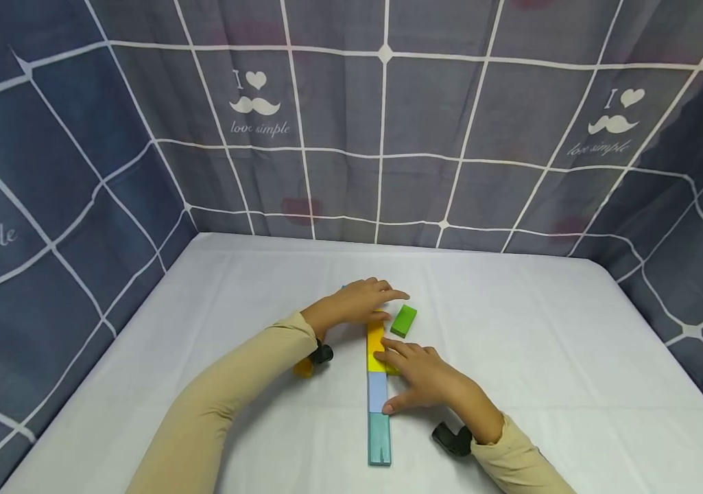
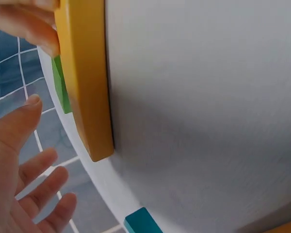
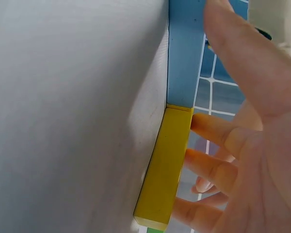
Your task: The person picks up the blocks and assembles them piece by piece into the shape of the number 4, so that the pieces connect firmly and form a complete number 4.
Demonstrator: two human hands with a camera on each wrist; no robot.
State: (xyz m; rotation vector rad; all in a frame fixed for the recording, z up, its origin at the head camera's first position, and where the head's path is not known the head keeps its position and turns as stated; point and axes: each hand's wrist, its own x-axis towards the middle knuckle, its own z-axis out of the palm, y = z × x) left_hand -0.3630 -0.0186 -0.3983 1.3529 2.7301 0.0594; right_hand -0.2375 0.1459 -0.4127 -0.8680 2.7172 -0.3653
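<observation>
A narrow line of blocks runs down the table: a yellow block (image 1: 375,343) at the far end, a light blue block (image 1: 378,392), then a teal block (image 1: 379,442) nearest me. My right hand (image 1: 428,376) lies along the line's right side, fingertips at the yellow part, thumb by the light blue block. In the right wrist view its fingers rest against a yellow block (image 3: 162,170). My left hand (image 1: 357,302) hovers over the far end with fingers spread, holding nothing; in the left wrist view it stands apart from the orange-yellow block (image 2: 85,87).
A green block (image 1: 403,320) lies just right of the far end. Under my left wrist an orange block (image 1: 304,368) is partly hidden. A teal-blue block (image 2: 143,222) shows in the left wrist view. Grid-patterned curtains (image 1: 339,185) enclose the white table (image 1: 511,309).
</observation>
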